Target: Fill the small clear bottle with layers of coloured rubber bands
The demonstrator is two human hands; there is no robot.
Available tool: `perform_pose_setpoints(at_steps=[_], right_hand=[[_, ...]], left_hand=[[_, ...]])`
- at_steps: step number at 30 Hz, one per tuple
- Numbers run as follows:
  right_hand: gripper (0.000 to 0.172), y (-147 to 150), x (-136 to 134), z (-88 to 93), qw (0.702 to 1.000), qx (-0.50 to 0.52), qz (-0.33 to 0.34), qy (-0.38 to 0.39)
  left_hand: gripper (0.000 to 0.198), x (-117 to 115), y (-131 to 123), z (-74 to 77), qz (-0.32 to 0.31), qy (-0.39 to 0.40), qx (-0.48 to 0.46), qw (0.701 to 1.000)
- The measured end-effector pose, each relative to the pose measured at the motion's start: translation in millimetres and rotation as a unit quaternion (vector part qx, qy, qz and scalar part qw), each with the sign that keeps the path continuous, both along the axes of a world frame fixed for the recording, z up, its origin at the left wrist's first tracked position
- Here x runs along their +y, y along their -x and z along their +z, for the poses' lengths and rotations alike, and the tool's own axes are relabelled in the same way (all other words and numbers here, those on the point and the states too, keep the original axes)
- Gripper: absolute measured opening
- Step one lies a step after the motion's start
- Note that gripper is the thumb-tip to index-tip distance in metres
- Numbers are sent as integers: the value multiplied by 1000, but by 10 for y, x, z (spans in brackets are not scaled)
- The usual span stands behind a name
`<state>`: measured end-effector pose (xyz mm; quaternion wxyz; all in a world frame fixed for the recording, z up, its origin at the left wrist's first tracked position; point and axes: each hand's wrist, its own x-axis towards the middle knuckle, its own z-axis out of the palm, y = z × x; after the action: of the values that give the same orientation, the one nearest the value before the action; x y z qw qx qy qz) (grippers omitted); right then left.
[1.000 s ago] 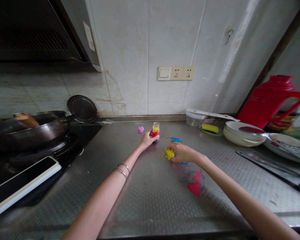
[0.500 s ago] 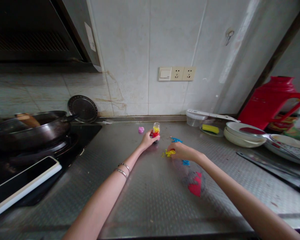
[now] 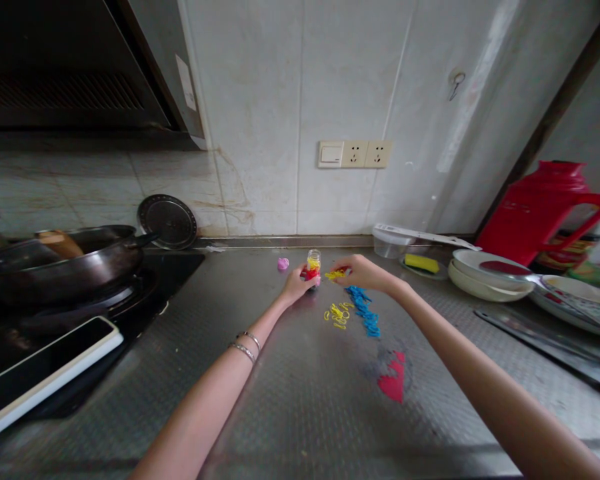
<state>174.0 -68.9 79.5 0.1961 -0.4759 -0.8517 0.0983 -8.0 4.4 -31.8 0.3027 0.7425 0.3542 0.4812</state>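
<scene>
A person's left hand (image 3: pixel 296 285) clasped a clear jar (image 3: pixel 313 265) while the right hand (image 3: pixel 361 272) pinched yellow loops (image 3: pixel 335 274) just right of it, beyond blue pieces (image 3: pixel 364 310) on the worktop (image 3: pixel 280 393)

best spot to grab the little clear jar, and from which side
Probably around its lower body, coming from the left, as the left hand does: the jar stands upright, and that grip leaves its rim uncovered. The right hand, holding yellow loops, is on the other side.
</scene>
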Motion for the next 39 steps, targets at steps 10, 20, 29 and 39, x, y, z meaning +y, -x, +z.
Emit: perform_pose_setpoints(at_steps=[10,20,29,39], right_hand=[[30,259,610,565,995,-93,-3,-33],[31,459,795,576,970,-241,-10,-25],[35,526,828,581,965,-262,13,-29],[34,522,819,612,964,-263,25,-27]], left_hand=[[37,77,-1,-63,-7,-12,-7,1000],[36,81,-1,-75,-1,-6,-13,1000],[36,72,0,-62,6,1,-11,1000],[35,82,-8,-66,6,-4,-14,1000]])
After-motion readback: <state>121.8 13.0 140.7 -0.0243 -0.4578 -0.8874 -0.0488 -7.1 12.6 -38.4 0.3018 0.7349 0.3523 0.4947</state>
